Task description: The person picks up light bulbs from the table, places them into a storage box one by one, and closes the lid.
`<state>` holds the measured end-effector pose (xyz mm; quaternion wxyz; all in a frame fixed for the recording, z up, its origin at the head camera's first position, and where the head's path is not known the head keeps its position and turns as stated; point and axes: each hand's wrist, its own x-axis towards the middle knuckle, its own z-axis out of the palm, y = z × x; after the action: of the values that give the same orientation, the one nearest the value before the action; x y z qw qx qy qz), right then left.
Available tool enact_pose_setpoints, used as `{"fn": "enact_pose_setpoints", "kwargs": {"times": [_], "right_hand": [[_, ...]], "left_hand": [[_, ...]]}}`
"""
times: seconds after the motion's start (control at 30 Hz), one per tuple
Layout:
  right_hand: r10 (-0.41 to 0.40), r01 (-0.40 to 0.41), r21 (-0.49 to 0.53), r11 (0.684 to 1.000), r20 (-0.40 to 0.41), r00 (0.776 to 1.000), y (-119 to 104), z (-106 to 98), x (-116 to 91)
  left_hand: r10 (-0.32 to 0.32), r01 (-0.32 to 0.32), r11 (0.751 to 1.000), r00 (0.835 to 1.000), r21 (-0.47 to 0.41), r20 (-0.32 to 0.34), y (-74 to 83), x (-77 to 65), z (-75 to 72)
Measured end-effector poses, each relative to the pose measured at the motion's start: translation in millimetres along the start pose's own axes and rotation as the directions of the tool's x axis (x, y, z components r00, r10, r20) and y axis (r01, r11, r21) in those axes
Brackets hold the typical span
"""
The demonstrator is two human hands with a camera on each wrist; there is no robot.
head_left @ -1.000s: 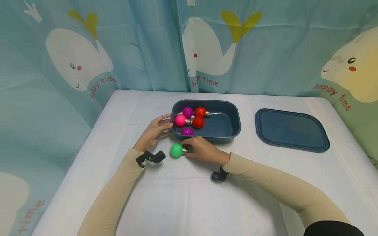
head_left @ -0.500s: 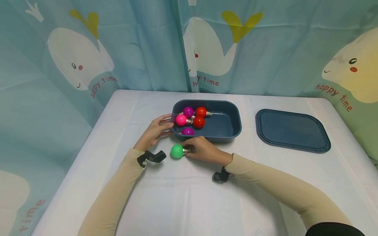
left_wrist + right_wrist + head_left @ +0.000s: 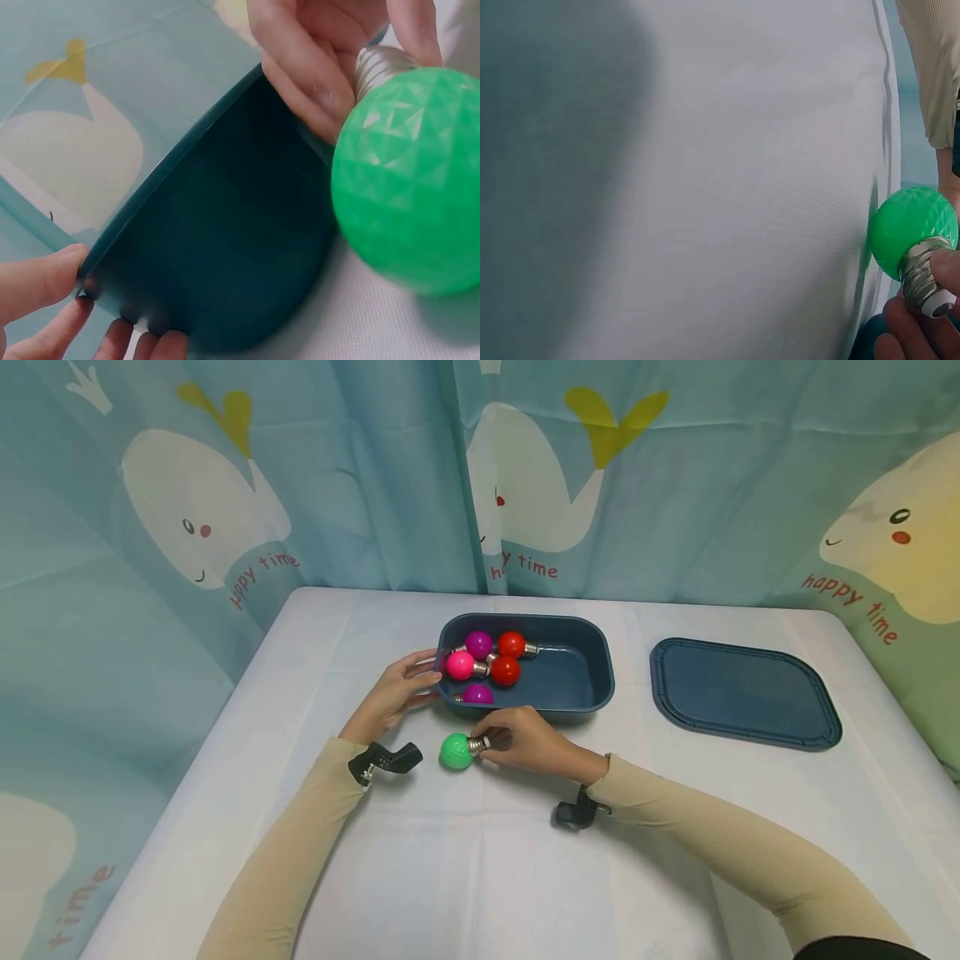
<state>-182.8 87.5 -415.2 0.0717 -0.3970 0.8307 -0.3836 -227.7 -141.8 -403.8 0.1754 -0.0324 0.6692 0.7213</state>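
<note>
In the head view my right hand (image 3: pixel 525 739) pinches the metal screw base of a green faceted light bulb (image 3: pixel 456 752), just in front of a dark blue box (image 3: pixel 573 693). The right wrist view shows thumb and fingers round the base of the bulb (image 3: pixel 911 229), its contact end pointing toward the camera. My left hand (image 3: pixel 393 693) rests its fingertips against the left end of the box. In the left wrist view those fingertips (image 3: pixel 64 274) meet the outer wall near the rim. Inside the box lie several bulbs: red (image 3: pixel 505 671), pink (image 3: pixel 460 665) and purple (image 3: pixel 478 644).
A flat dark blue lid (image 3: pixel 746 693) lies to the right of the box on the white-covered table (image 3: pixel 420 877). A light blue curtain (image 3: pixel 360 485) with whale prints hangs behind and to the left. Black camera mounts sit on both wrists.
My right hand has shifted slightly right with the green bulb, and the bulb has tilted a little, its globe lower. My left hand stays at the end of the box.
</note>
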Motion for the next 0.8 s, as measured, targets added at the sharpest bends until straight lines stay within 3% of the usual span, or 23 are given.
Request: {"fn": "enact_pose_setpoints", "kwargs": {"times": [0.43,0.8], "right_hand": [[-0.024,0.024,-0.025,0.999,-0.016,1.0,-9.2,-24.2,-16.1],[-0.042,0.035,-0.133,0.99,-0.046,0.998,-24.6,-76.9,-32.5]], "left_hand": [[-0.001,0.001,1.0,1.0,0.025,0.003,0.5,0.0,0.1],[0.001,-0.001,1.0,1.0,0.028,0.005,0.8,0.7,-0.6]]}}
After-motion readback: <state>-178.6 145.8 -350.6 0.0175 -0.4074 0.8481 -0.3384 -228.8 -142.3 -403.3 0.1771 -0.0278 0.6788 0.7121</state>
